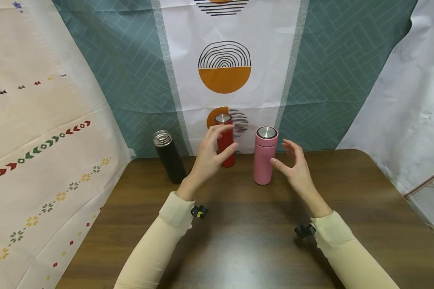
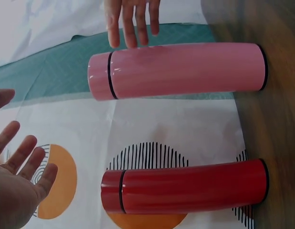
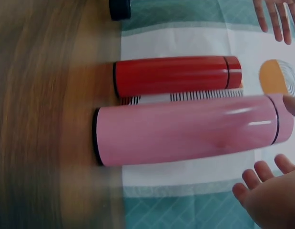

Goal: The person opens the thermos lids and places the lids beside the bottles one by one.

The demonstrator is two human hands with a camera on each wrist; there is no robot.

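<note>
A pink thermos bottle (image 1: pixel 264 162) with a silver-topped lid stands upright on the table. Just to its right, my right hand (image 1: pixel 295 168) is held with thumb and fingers apart, holding nothing. My left hand (image 1: pixel 210 156) overlaps a red thermos bottle (image 1: pixel 228 154) in the head view, its fingers spread and empty. Both bottles show lids in place. Left of that hand a black thermos bottle (image 1: pixel 170 160) stands with its bare steel threaded neck showing and no lid on it. In the left wrist view a gap lies between the left hand (image 2: pixel 16 186) and the red bottle (image 2: pixel 185 188).
The brown wooden table (image 1: pixel 238 233) has its back edge close behind the bottles. A teal and white patterned cloth (image 1: pixel 322 80) hangs behind it, a cream embroidered cloth (image 1: pixel 39 120) on the left, and a white cloth (image 1: pixel 412 100) on the right.
</note>
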